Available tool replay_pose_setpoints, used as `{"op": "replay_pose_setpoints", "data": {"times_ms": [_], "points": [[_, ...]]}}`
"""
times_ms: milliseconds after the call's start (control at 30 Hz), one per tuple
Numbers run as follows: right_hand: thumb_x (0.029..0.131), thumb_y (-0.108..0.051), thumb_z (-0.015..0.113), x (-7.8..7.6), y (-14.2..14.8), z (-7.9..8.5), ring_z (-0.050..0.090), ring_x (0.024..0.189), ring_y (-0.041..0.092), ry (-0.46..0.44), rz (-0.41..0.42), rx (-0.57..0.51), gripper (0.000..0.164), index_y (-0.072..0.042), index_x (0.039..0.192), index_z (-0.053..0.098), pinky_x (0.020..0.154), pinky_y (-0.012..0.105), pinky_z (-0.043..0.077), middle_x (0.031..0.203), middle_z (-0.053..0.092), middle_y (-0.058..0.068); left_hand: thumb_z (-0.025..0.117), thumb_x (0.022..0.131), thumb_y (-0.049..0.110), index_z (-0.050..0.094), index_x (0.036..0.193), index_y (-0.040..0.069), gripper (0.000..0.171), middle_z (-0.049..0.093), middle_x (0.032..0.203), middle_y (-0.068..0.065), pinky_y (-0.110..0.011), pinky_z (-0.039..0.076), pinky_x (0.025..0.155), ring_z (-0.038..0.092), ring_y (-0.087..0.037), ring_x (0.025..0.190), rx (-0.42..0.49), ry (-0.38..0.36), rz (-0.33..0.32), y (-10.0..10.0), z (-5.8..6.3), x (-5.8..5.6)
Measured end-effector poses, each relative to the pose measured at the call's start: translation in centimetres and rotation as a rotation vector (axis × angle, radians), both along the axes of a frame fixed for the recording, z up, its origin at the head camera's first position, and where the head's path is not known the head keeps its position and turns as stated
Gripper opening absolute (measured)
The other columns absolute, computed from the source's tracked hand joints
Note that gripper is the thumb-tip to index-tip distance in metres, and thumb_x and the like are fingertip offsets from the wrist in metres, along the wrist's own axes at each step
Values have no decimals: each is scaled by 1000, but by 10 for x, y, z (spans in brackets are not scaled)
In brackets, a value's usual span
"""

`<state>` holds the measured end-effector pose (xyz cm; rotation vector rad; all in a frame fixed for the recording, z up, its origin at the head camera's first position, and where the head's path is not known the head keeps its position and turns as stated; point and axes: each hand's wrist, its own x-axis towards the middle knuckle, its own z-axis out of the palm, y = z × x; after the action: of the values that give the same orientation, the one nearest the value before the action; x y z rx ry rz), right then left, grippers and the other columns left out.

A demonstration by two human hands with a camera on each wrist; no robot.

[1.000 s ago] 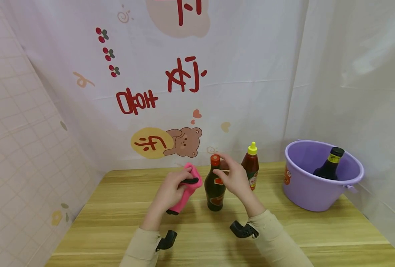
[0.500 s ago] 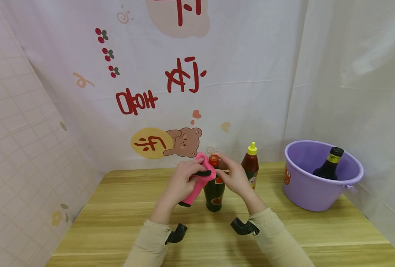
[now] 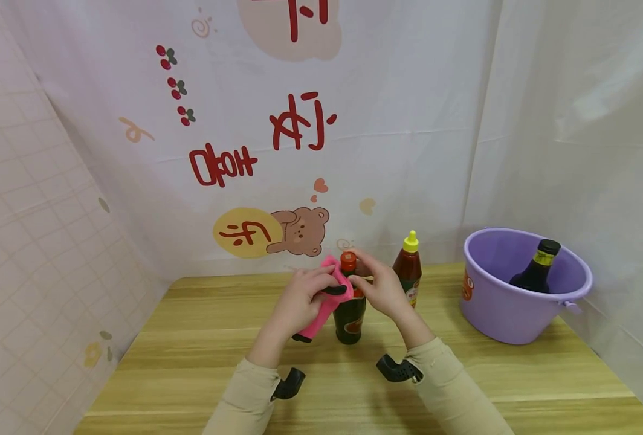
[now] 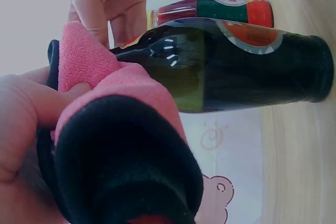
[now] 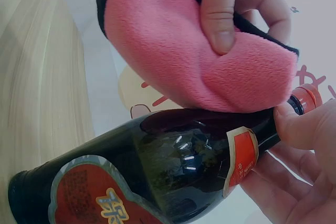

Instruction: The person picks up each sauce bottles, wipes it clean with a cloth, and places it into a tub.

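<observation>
Dark glass bottle held at neck, pink cloth pressed up to its left side

A dark green-brown glass bottle with a red cap and red labels (image 3: pixel 348 317) is stood upright on the table, about mid-scene. Its neck is gripped just below the cap by the right hand (image 3: pixel 382 290): thumb laid on the neck, fingers curled behind. A folded, fuzzy pink cloth with black edging (image 5: pixel 168 45) is pinched in the left hand (image 3: pixel 300 299), thumb on one face. In the right wrist view the cloth is seen against the bottle's shoulder and neck. The hands are kept apart, with bottle and cloth between them.

Just right of the bottle and farther back, a red sauce bottle with a yellow nozzle cap (image 3: pixel 408 269) is stood upright, partly hidden by the right hand. At far right a purple plastic bucket (image 3: pixel 503 314) is placed; a dark bottle with a black cap and yellow neck band (image 3: pixel 533 275) is leaned inside, its base hidden by the bucket wall.

Everything is set on a light wood-grain table (image 3: pixel 191 338). Behind it a white cloth backdrop (image 3: pixel 408 121) is hung, printed with a brown bear (image 3: pixel 300 232). Beige sleeves (image 3: pixel 454 380) are worn on both arms.
</observation>
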<state>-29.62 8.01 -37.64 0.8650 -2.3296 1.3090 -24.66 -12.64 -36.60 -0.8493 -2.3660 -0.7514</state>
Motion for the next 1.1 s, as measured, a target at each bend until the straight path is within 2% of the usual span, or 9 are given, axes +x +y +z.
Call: {"op": "replay_pose_setpoints", "data": {"times_ms": [133,333,500,733,1100], "points": [[91,-7,70,0,0,-1,69,99,31,18,3,1,54,-8,142,53,76,43,58,115,69,15,69,84,-8,74,101,14,28,65,129,-8,-48,45,96,56,-33,121,-18,8,6,-1,-6,1],[91,-7,71,0,-1,-2,69,99,31,30,-3,0,55,-11,143,53,74,42,58,116,69,16,70,83,-8,73,98,15,28,67,126,-6,-43,48,88,58,-30,118,-33,17,19,-4,-18,2],[90,-8,71,0,-1,-3,69,98,31,28,-21,4,56,-12,143,52,74,42,58,115,69,15,71,83,-8,73,97,15,27,68,124,-6,-42,45,89,57,-24,124,-22,4,15,-7,-25,5],[91,-8,71,1,-1,-3,69,99,31,11,-20,0,56,-13,144,52,74,42,58,117,69,15,74,82,-4,71,93,17,23,68,123,-7,-44,46,91,59,-26,120,-18,29,14,-11,-39,7],[91,-8,71,1,-2,-2,69,99,30,10,-28,2,56,-14,144,52,76,44,58,117,69,14,72,84,-5,70,92,17,24,67,125,-6,-45,45,95,58,-24,121,32,-37,36,-12,-52,11]]}}
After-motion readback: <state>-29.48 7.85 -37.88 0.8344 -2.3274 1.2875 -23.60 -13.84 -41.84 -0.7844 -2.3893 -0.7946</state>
